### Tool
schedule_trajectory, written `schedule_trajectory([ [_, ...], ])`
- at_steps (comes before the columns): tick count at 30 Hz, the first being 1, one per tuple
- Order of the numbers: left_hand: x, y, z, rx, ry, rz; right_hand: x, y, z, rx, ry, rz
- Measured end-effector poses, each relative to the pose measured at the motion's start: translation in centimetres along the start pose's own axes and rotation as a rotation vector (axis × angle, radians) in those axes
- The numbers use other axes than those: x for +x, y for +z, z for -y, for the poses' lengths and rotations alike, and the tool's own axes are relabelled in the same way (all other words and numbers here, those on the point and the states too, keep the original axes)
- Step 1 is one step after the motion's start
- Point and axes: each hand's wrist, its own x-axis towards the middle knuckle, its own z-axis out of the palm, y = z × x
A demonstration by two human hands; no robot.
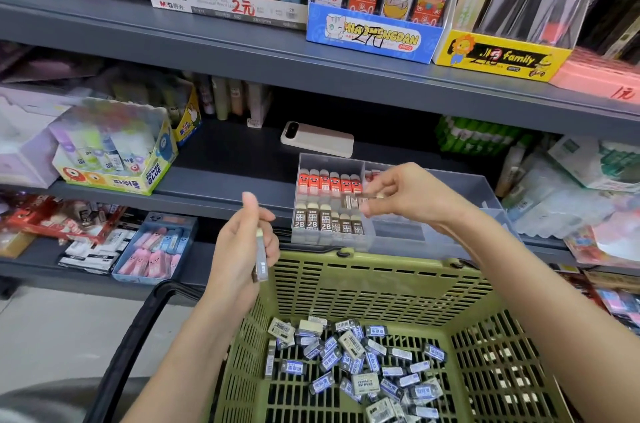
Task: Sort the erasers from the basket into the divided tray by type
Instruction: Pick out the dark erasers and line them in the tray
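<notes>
Head view: the right hand (pixel 408 195) is over the left half of the divided tray (pixel 460 180), with thumb and fingertips pinching a brown-sleeved eraser (pixel 356 199) that lies roughly flat. Directly below it, in the tray's near-left compartment, a row of brown erasers (pixel 325 223) stands upright with labels facing forward. The larger ones marked 2B are toward the tray's left wall and the smaller ones are toward its centre divider. The far-left compartment holds a row of red erasers (pixel 329 182). The contents of the tray's right half cannot be made out through the cloudy walls. The left hand (pixel 242 239) is just left of the tray's near-left corner, its fingers curled round a second eraser (pixel 260 260) held on end. The basket (pixel 381 280) stands immediately in front of the tray, and a loose heap of erasers (pixel 363 360), mostly blue-and-white, lies on its floor. Assessment: the step in hand is seating the pinched eraser in the brown row. It should be turned upright with the label forward and matched by size to its neighbours. It should then be lowered into the gap beside the centre divider rather than dropped, so the standing row is not toppled. Its label is blurred, so its type should be confirmed before release. The left hand should hold clear of the tray until the right withdraws.
</notes>
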Motion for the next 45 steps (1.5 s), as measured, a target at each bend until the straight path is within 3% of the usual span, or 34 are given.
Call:
schedule_trajectory([
  [9, 0.4, 0.0, 0.0, -0.129, -0.018, -0.008, 1.5, 1.9, 1.3, -0.408, -0.006, 0.161],
  [12, 0.4, -0.1, 0.1, -0.133, -0.017, -0.004, 2.3, 2.4, 1.9, -0.252, 0.026, 0.248],
  [16, 0.6, -0.2, 0.2, -0.133, -0.026, -0.018, 3.1, 3.2, 2.3, -0.107, 0.134, 0.210],
  [18, 0.7, -0.2, 0.2, -0.156, -0.024, -0.025, 3.0, 4.1, 2.2, -0.156, 0.162, 0.156],
  [21, 1.0, -0.4, 0.3, -0.200, -0.019, -0.017, 2.7, 5.3, 1.8, -0.550, 0.069, -0.011],
  [27, 1.4, -0.6, 0.2, -0.308, -0.053, -0.033, 1.2, 6.3, 1.1, -0.497, -0.019, -0.181],
  [29, 1.5, -0.2, 0.1, -0.379, -0.080, -0.052, 0.0, 6.7, 1.5, -0.576, -0.167, -0.330],
  [31, 1.3, 0.5, 0.0, -0.430, -0.103, -0.072, -1.7, 7.5, 2.7, -0.421, -0.355, -0.374],
  [33, 0.9, 1.3, -0.1, -0.436, -0.109, -0.094, -3.4, 8.6, 4.0, -0.271, -0.414, -0.238],
  [38, -0.9, 3.5, -0.5, -0.256, -0.004, -0.091, -4.5, 9.8, 4.8, -0.016, -0.276, -0.146],
  [42, -1.6, 4.0, -0.8, -0.064, -0.040, 0.015, -4.8, 8.5, 4.1, 0.326, -0.169, 0.115],
  [45, -1.4, 3.9, -1.1, -0.218, -0.070, 0.064, -4.3, 5.9, 2.7, 0.524, -0.088, 0.076],
])
